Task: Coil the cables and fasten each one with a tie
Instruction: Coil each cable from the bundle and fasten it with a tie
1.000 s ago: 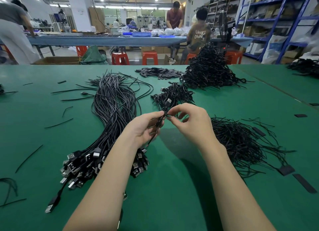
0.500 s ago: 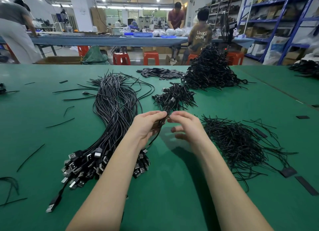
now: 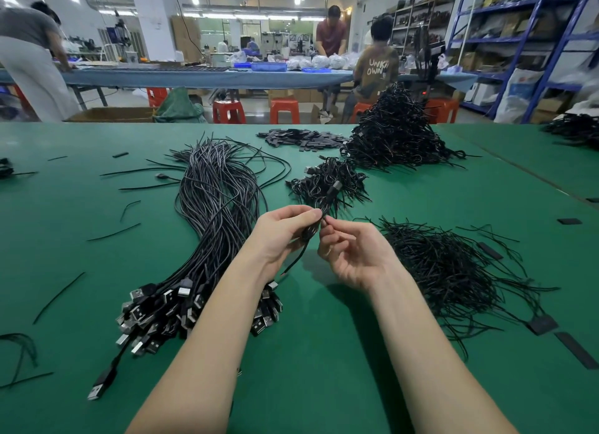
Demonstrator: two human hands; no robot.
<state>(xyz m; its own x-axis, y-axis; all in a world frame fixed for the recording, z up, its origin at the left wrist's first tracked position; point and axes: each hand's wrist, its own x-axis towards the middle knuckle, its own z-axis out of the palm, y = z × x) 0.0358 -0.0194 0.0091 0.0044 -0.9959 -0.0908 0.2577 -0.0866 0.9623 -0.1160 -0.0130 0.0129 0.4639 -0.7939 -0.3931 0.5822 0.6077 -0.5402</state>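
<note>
My left hand (image 3: 281, 231) grips a small coiled black cable (image 3: 311, 231) above the green table (image 3: 324, 385). One loose end of that cable hangs down below the hand. My right hand (image 3: 351, 255), palm turned up, pinches a thin black tie at the top of the coil with thumb and forefinger. A long bundle of uncoiled black USB cables (image 3: 214, 213) lies to the left, its plugs fanned out near my left forearm. A loose heap of black ties (image 3: 447, 265) lies to the right.
A small pile of tied coils (image 3: 327, 181) sits just beyond my hands, a big heap of them (image 3: 393, 135) farther back right. Flat black pieces (image 3: 304, 140) lie at the back centre. Stray ties dot the left side. People work at a far table.
My right hand has turned palm up and now pinches at the top of the coil. My left hand keeps its grip on the coil.
</note>
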